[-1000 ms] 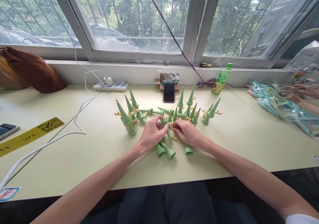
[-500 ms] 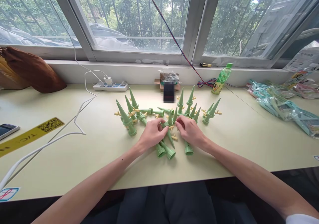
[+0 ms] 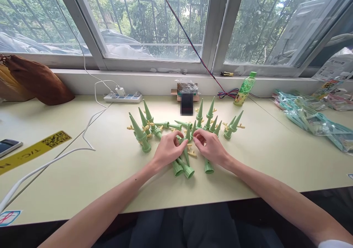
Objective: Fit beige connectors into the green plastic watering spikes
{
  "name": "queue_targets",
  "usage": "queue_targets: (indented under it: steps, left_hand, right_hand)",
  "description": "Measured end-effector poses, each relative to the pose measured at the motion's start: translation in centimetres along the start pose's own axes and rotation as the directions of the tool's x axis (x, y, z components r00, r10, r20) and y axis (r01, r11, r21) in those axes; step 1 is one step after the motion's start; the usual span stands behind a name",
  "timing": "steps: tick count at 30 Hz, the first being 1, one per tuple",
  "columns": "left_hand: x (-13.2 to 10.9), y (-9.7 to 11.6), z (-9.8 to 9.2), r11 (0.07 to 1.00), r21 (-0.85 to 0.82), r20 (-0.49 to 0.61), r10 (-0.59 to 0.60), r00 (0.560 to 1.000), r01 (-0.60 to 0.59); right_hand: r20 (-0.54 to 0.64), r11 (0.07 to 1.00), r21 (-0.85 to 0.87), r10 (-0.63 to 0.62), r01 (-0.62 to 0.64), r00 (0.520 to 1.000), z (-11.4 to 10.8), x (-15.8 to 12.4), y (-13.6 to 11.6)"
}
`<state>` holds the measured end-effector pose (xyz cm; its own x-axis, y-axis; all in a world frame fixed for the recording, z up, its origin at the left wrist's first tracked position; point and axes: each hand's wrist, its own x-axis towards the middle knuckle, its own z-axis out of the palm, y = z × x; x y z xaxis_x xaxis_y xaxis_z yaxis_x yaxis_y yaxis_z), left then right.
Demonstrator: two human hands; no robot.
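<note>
My left hand (image 3: pixel 168 147) is closed on a green plastic plant watering spike (image 3: pixel 186 154), whose tip points down toward me. Close by on the right, my right hand (image 3: pixel 211 145) has its thumb and fingers curled together; whatever lies in them is too small to tell. Small yellow valve pieces (image 3: pixel 192 153) lie between the hands. Two hollow green spike tubes (image 3: pixel 189 172) rest in front of my left hand, and another tube (image 3: pixel 209 167) lies under my right wrist. Several spikes with yellow valves stand on the left (image 3: pixel 137 126) and behind my right hand (image 3: pixel 210 110).
A green drink bottle (image 3: pixel 245 89) stands by the sill beside bundled cables (image 3: pixel 228 93). Plastic-wrapped goods (image 3: pixel 309 112) lie on the right. On the left are a power strip (image 3: pixel 124 97), white cable (image 3: pixel 87 128), yellow strip (image 3: pixel 35 150) and phone (image 3: pixel 8 146).
The spike in my left hand has turned slightly, its tip shifting left. My right hand has moved a little to the left. The view has tipped slightly.
</note>
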<state>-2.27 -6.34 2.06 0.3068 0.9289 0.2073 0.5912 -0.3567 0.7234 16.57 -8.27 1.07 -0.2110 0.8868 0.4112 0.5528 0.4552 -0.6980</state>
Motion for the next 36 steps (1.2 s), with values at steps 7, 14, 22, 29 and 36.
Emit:
queue_targets:
  steps: [7, 14, 22, 29, 36]
  left_hand:
    - [0.1, -0.1, -0.1, 0.998, 0.046, -0.099, 0.055, 0.994, -0.051]
    - [0.3, -0.9, 0.2, 0.989, 0.137, -0.050, 0.065, 0.997, -0.058]
    - [0.3, -1.3, 0.4, 0.988, 0.136, -0.014, 0.073, 0.997, -0.070]
    - [0.3, -1.2, 0.4, 0.985, 0.123, 0.005, 0.118, 0.993, -0.118]
    - [0.1, -0.9, 0.6, 0.979, 0.057, 0.011, 0.196, 0.981, -0.196]
  right_hand:
    - [-0.030, 0.997, 0.066, -0.032, 0.034, 0.999, 0.2, 0.0, -0.2]
    - [-0.070, 0.996, 0.077, -0.048, 0.054, 0.996, 0.4, 0.0, -0.2]
    - [-0.094, 0.993, 0.079, -0.078, 0.086, 0.993, 0.4, 0.1, -0.1]
    - [-0.118, 0.994, 0.066, -0.075, 0.083, 0.990, 0.5, 0.1, 0.0]
    - [-0.171, 0.992, 0.070, -0.088, 0.102, 0.981, 0.5, 0.0, 0.0]
